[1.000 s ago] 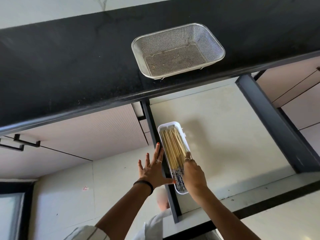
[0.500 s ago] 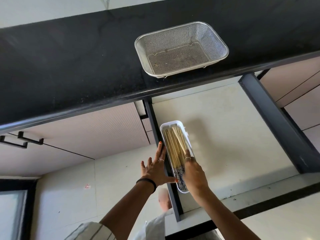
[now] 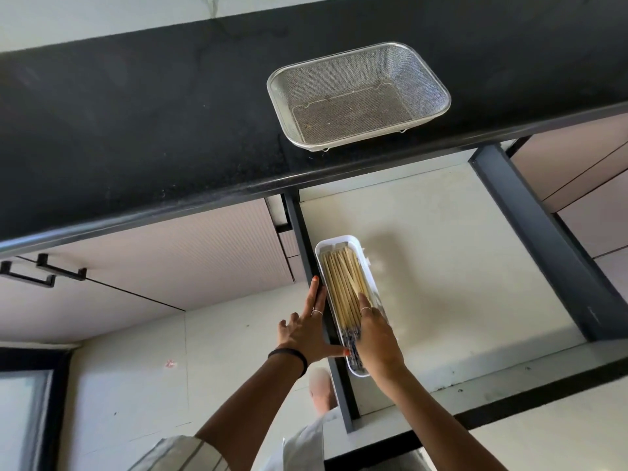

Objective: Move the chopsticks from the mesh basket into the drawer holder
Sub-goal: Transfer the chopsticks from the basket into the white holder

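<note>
Both hands are staying almost where they were half a second ago, the left hand (image 3: 306, 334) sliding slightly up the drawer's dark side rail (image 3: 307, 239). Left hand: fingers lying straight and spread, pressing flat against the rail, holding nothing. Right hand (image 3: 375, 338): resting palm-down on the chopsticks (image 3: 343, 283), fingers extended. Chopsticks: lying in the white holder (image 3: 339, 241), inside the open drawer (image 3: 458, 266). Mesh basket (image 3: 358, 96): sitting on the black counter (image 3: 136, 130) at 12 o'clock from the holder.
</note>
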